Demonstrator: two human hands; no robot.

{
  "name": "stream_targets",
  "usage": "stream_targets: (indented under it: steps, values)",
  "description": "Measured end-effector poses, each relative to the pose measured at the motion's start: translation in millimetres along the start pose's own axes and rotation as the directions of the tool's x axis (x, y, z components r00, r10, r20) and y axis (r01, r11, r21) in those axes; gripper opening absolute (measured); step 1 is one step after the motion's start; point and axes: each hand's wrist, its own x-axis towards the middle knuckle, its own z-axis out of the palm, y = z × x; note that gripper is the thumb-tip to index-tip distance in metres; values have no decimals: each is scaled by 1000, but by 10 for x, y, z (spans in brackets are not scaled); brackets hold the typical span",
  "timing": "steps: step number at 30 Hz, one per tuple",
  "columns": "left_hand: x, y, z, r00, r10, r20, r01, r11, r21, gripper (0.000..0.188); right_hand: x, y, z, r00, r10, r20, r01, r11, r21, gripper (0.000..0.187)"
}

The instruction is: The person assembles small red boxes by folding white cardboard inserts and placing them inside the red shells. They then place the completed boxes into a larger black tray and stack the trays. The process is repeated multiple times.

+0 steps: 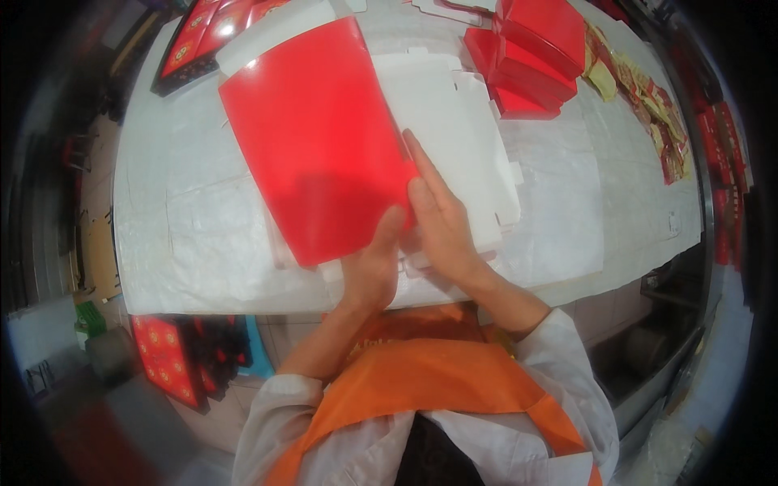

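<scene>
A red cardboard box blank (316, 138) is tilted up in front of me, its glossy red face toward me. A white flap shows along its far edge. My left hand (374, 263) is closed on its near right corner, with the thumb on the red face and the fingers hidden beneath. My right hand (444, 223) grips the right edge, its thumb pressed there and its fingers stretched along that side. Under and right of the red blank lie white flat box blanks (454, 146) with notched tabs.
Red folded boxes (531, 61) are piled at the back right of the white-covered table (186, 219). Several shiny packets (648, 105) lie along its right side. Decorated red gift boxes (215, 36) stand at the back left; another patterned red box (168, 356) is below the table's front edge.
</scene>
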Motion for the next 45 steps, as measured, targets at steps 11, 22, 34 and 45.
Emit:
stream_targets:
  steps: [11,22,34,45]
  values:
    - [-19,-68,-62,999,-38,16,39,997,-68,30,-72,28,34,998,53,-16,-51,994,100,51]
    - [89,37,-131,994,-69,90,87,974,-211,38,-170,209,-44,995,-95,44,97,994,-55,45]
    - [-7,-42,-24,989,-108,-98,81,967,-243,35,-194,85,117,989,-47,-141,23,986,-166,38]
    - [-11,-48,-106,980,-186,-66,156,936,-314,38,-209,91,130,998,-69,7,70,994,-86,44]
